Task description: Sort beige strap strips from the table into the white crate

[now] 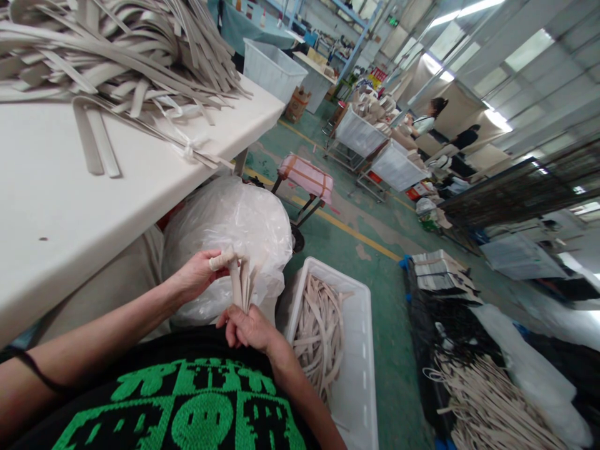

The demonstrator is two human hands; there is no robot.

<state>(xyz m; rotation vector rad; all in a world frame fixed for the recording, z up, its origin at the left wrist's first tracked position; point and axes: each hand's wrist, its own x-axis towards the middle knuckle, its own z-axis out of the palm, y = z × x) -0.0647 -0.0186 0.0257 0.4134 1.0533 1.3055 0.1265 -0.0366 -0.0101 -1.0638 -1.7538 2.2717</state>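
Observation:
Both my hands hold a small bunch of beige strips (242, 282) upright in front of my chest. My left hand (199, 272) pinches the top ends of the strips, with a taped finger over them. My right hand (246, 326) is closed round the lower ends. A large heap of the same beige strips (117, 50) lies on the white table (60, 206) to my left. More strips (319, 331) lie in a white plastic crate (363, 350) on the floor to my right.
A bulging clear plastic bag (234, 225) sits under the table edge. A pink-cushioned stool (307, 178) stands on the green floor beyond it. Stacked bundles and dark bags (450, 312) line the right side. White bin carts (375, 147) and people stand farther back.

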